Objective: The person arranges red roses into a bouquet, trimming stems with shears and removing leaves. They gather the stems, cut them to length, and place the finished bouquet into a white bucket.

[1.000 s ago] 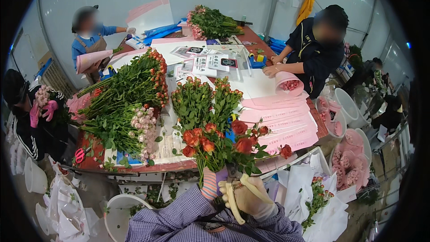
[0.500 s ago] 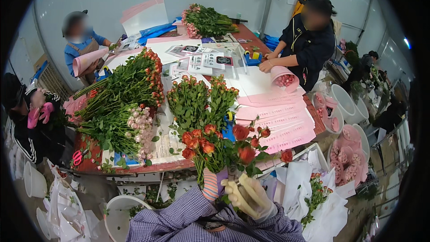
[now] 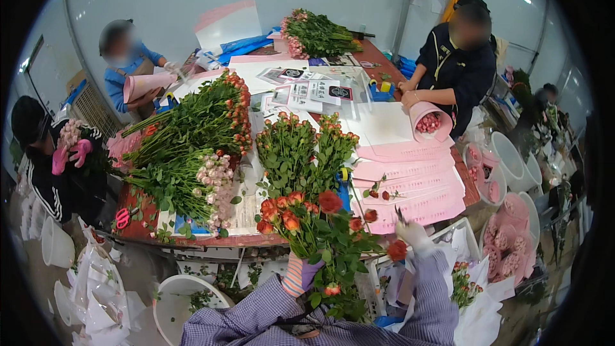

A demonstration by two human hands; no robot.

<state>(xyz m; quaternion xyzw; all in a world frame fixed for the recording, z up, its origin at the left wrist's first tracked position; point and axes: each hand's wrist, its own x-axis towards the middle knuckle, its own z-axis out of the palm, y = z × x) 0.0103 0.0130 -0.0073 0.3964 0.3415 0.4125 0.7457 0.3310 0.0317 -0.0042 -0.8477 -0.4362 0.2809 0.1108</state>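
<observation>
One hand, the left (image 3: 310, 273), in a purple glove with an orange-and-grey striped cuff, was clamped round the leafy stems of a bunch of roses (image 3: 292, 218) at the near edge of the surface, seen from the head. The orange-red blooms were round and layered, their petals fuller than the tight buds around them, and leaves spread below the fist. Well apart from it, the right hand (image 3: 418, 239), in a pale, slightly blurred glove, was closed on shears (image 3: 400, 215) whose dark, pointed blades stuck out over the pink paper (image 3: 419, 189). The sheets overlapped in a flat, smooth fan, and a few small red roses (image 3: 382, 193) lay on them. Both sleeves were finely checked cloth.

Behind the held bunch, slender orange-tipped roses (image 3: 287, 157) lay on the reddish surface (image 3: 250, 241), near a blue-and-yellow tape dispenser (image 3: 343, 175). To their left, long green stems made a loose heap (image 3: 204, 118), with ruffled pale pink roses (image 3: 216, 182) in front. Red-handled scissors (image 3: 123, 218) lay at the left corner. Glossy clear sleeves (image 3: 351, 97) were further back, and across the surface a co-worker held a rolled pink paper cone (image 3: 419, 112) around red blooms.
</observation>
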